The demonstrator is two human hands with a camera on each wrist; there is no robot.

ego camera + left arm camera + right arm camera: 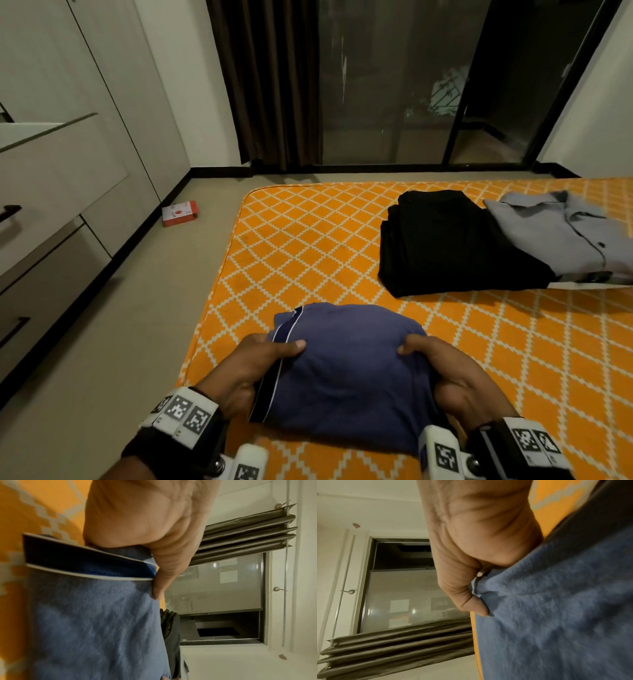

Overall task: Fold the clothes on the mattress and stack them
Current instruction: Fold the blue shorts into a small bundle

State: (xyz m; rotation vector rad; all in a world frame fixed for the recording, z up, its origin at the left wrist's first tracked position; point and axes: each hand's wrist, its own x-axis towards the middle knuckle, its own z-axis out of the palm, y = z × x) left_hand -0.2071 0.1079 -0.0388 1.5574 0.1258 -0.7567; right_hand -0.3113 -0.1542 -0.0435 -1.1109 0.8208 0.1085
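A folded blue garment (349, 370) with a dark, white-piped band lies at the near edge of the orange patterned mattress (308, 246). My left hand (263, 359) grips its left side, thumb on top and fingers underneath. My right hand (442, 366) grips its right side the same way. The left wrist view shows the thumb (161, 582) pressed on the blue garment (96, 622) beside the piped band. In the right wrist view the thumb (471, 601) pinches a fold of the blue garment (556, 608). A folded black garment (445, 243) and a grey shirt (565, 233) lie at the far right.
The mattress lies on the floor; its left edge (219, 274) borders bare floor. A small red and white box (180, 213) sits on the floor near white cabinets (68, 171). Dark curtains (270, 82) and a glass sliding door (394, 85) stand behind.
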